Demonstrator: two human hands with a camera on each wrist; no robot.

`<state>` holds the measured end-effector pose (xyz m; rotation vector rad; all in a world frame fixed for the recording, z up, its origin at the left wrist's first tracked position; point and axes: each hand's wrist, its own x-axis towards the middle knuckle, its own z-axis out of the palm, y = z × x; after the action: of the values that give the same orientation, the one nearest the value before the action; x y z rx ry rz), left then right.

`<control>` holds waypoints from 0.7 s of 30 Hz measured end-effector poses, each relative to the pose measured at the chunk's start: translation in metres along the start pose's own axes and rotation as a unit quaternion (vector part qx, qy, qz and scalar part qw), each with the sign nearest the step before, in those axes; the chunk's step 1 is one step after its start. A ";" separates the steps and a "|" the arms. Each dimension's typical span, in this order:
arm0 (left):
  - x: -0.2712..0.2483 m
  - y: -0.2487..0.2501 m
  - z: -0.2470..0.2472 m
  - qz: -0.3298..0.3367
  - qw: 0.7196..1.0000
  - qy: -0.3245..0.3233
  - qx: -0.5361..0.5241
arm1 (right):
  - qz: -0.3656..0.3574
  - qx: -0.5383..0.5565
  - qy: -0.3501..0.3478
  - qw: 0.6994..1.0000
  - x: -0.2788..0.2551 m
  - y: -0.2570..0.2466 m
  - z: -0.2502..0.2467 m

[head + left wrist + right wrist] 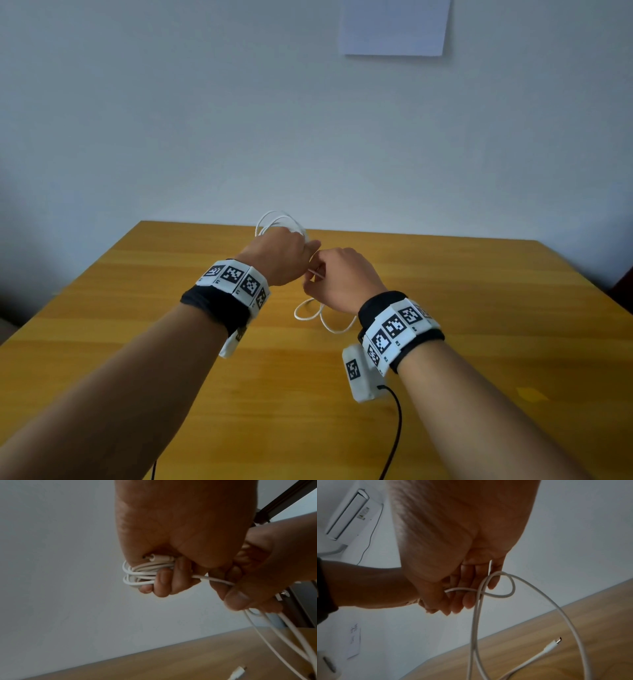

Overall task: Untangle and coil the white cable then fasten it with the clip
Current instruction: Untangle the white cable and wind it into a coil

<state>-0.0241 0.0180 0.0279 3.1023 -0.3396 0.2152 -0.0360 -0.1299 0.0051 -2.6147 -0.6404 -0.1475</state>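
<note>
Both hands are raised over the wooden table. My left hand grips several coiled turns of the white cable; in the left wrist view the coil sits in the fist with one plug end tucked against the palm. Close to its right, my right hand pinches the running strand between thumb and fingers. Slack hangs below it in loose loops down to the table. The free connector lies on the wood. No clip shows in any view.
A sheet of paper hangs on the pale wall behind the table. A black wire runs from my right wrist unit toward me. A small yellow patch marks the table at right. Dark furniture stands past the right edge.
</note>
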 end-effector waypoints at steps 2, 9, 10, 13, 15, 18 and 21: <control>0.001 -0.005 0.006 0.020 0.999 -0.008 0.027 | -0.006 0.004 0.007 1.000 0.000 0.003 -0.001; 0.001 -0.016 0.001 -0.061 0.985 -0.076 -0.144 | -0.012 -0.009 0.035 0.999 0.001 0.018 0.002; -0.001 -0.017 -0.004 -0.064 0.978 -0.106 -0.169 | -0.006 0.005 0.037 0.999 0.002 0.022 0.002; -0.006 -0.018 -0.013 -0.051 0.953 -0.214 -0.208 | 0.006 0.049 0.043 0.998 0.002 0.032 0.004; -0.009 -0.016 -0.015 -0.038 0.926 -0.253 -0.277 | 0.000 0.077 0.055 0.995 0.003 0.034 0.004; -0.012 -0.008 -0.020 -0.033 0.839 -0.258 -0.478 | -0.001 0.110 0.082 0.991 0.005 0.035 0.005; -0.011 -0.006 -0.022 -0.021 0.765 -0.255 -0.591 | 0.015 0.122 0.072 0.990 0.005 0.037 0.005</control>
<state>-0.0368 0.0268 0.0481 1.8220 -0.2457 -0.6217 -0.0146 -0.1548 -0.0123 -2.3533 -0.5324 -0.2312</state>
